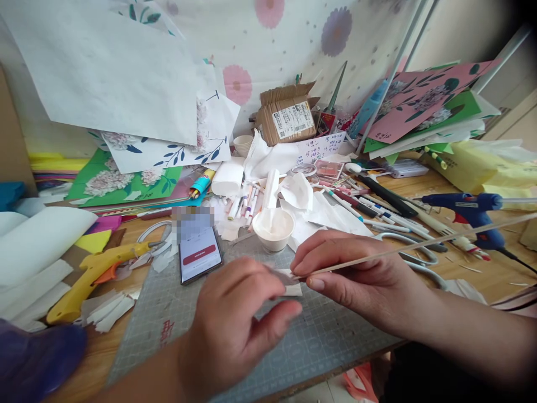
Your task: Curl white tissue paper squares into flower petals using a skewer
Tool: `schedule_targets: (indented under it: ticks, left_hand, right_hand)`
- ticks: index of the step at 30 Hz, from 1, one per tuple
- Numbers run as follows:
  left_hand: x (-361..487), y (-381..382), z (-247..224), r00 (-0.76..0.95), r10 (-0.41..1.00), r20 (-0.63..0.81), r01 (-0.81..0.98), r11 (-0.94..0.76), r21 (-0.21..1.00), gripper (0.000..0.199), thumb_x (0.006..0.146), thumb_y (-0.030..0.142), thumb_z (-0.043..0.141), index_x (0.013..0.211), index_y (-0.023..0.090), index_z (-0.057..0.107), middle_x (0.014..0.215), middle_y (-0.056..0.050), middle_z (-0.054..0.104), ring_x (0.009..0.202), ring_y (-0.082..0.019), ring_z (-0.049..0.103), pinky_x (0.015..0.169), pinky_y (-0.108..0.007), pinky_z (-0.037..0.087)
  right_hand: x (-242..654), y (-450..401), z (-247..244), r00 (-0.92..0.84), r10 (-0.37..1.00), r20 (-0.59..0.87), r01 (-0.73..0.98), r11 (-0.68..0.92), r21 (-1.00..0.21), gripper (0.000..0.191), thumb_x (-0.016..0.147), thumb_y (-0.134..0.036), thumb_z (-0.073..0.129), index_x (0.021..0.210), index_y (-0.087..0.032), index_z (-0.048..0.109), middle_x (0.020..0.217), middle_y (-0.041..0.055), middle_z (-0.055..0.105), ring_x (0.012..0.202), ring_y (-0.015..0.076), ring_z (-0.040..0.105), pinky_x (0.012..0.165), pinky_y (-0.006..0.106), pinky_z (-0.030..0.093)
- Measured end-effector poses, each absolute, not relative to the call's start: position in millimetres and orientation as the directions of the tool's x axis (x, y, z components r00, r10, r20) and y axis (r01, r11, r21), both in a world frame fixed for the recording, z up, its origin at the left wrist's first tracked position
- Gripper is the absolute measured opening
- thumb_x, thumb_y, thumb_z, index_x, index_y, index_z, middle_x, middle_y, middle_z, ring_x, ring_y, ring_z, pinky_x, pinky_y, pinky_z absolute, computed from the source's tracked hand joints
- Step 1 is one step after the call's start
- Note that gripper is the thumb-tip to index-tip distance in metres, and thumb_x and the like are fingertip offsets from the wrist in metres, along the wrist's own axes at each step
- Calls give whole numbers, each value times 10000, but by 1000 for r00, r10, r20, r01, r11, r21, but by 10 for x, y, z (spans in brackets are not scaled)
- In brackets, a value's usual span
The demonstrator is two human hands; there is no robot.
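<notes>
My right hand [356, 268] pinches a thin pale stick [403, 246] near its tip, and the stick slants up to the right past my wrist. At that tip sits a small piece of thin whitish paper [284, 274], partly hidden by fingers. My left hand [241, 313] is close beside it, its thumb apart from its bent fingers. Whether its fingertips touch the paper I cannot tell. A white paper strip [293, 290] shows just below, over the grey cutting mat [168, 313]. Behind my hands stands a small white bowl [273, 230] with whitish contents.
A phone [199, 246] lies on the mat's left part. A yellow glue gun [96, 274] is at left, a blue glue gun [474, 215] at right. Scissors [413, 252], pens and paper scraps crowd the back. A cardboard box [285, 115] stands behind, between stacked paper flower pictures [436, 101].
</notes>
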State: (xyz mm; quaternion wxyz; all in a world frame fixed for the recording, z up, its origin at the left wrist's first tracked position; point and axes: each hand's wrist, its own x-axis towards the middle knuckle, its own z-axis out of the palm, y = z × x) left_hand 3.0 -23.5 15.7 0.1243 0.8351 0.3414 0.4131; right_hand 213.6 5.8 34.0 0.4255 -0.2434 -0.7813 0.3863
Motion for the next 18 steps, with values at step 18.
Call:
schedule_targets:
  ticks: [18]
  left_hand:
    - [150, -142, 147, 231, 912, 339, 453, -409, 792, 139, 781, 103, 556, 677, 185, 600, 597, 34, 577, 540, -103, 536, 522, -216, 444]
  right_hand:
    - [2074, 86, 259, -511, 707, 489, 63, 598, -799, 115, 854, -99, 640, 911, -169, 711, 859, 66, 729, 819, 159, 677, 749, 276, 550]
